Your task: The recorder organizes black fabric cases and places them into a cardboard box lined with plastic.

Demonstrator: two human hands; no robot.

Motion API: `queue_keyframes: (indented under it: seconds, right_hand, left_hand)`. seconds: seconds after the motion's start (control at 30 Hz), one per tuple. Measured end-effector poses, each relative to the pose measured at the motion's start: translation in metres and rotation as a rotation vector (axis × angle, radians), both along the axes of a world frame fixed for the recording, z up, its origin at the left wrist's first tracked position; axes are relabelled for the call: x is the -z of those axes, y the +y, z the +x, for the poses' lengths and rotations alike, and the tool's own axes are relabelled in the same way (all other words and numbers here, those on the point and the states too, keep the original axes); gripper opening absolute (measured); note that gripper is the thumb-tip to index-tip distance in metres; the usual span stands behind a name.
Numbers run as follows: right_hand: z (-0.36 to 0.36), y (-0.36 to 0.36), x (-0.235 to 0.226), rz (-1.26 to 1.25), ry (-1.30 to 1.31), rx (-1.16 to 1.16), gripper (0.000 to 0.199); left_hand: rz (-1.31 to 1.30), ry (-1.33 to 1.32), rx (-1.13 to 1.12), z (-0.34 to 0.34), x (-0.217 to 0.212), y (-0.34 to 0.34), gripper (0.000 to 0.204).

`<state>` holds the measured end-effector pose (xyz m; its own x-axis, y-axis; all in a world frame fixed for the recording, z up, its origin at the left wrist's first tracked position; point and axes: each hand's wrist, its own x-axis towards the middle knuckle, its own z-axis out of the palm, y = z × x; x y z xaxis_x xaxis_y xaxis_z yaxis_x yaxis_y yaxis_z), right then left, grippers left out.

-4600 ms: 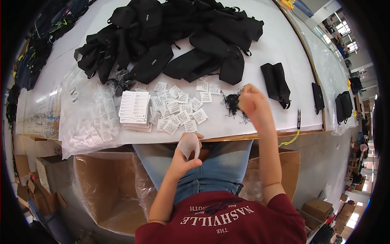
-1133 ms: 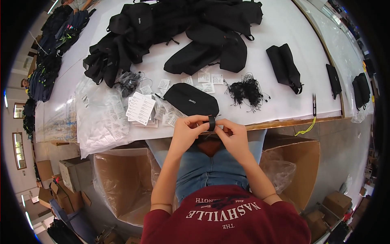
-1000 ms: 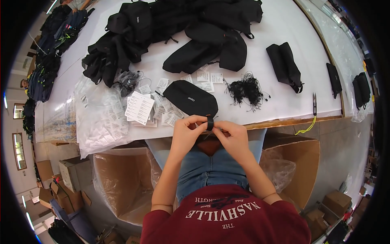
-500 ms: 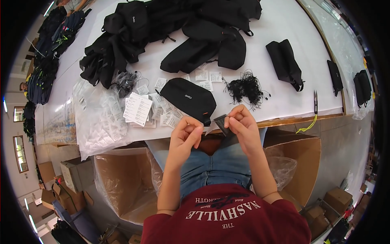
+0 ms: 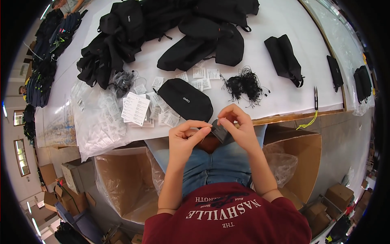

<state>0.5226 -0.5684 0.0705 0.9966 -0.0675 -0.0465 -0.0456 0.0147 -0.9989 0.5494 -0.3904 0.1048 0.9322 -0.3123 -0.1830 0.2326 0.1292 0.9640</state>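
My left hand (image 5: 186, 137) and my right hand (image 5: 238, 127) meet over my lap just below the table's front edge. Together they pinch a small dark tag (image 5: 219, 130); the right fingers hold its top, the left fingertips its near corner. A thin black string seems to run from it toward the left fingers. Just beyond my hands a black oval pouch (image 5: 185, 99) lies on the white table (image 5: 260, 53). A tangle of black strings (image 5: 243, 84) rests to the pouch's right.
Several white paper tags (image 5: 136, 108) and clear plastic bags (image 5: 95, 122) lie at the left. A heap of black bags (image 5: 162, 28) fills the far side. Small snips (image 5: 315, 94) rest near the right front edge. Open cardboard boxes (image 5: 122, 179) stand either side of my legs.
Earlier the right hand reached to the string tangle on the table. Since then a black pouch has come to lie near the front edge, and both hands have closed together on the tag.
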Motion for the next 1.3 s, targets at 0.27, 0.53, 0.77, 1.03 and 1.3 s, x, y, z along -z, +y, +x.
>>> queue_keyframes:
  seconds: [0.27, 0.53, 0.77, 1.03, 1.3]
  right_hand:
    - [-0.002, 0.006, -0.012, -0.346, -0.019, -0.177, 0.015]
    - [-0.013, 0.01, -0.015, -0.416, -0.055, -0.148, 0.013]
    - [-0.021, 0.017, -0.009, -0.028, 0.147, 0.008, 0.007]
    - [-0.021, 0.031, -0.011, 0.304, 0.028, 0.259, 0.006]
    - [-0.023, 0.029, -0.006, 0.126, -0.077, 0.243, 0.006]
  left_hand:
    - [-0.046, -0.003, -0.097, 0.0, 0.0, 0.009, 0.009]
    - [0.0, 0.042, -0.1, 0.0, -0.009, 0.005, 0.01]
    - [0.074, -0.014, -0.051, -0.007, 0.005, -0.001, 0.009]
    - [0.07, 0.021, -0.084, -0.011, 0.005, -0.01, 0.008]
    - [0.074, 0.032, -0.094, -0.014, 0.003, -0.012, 0.009]
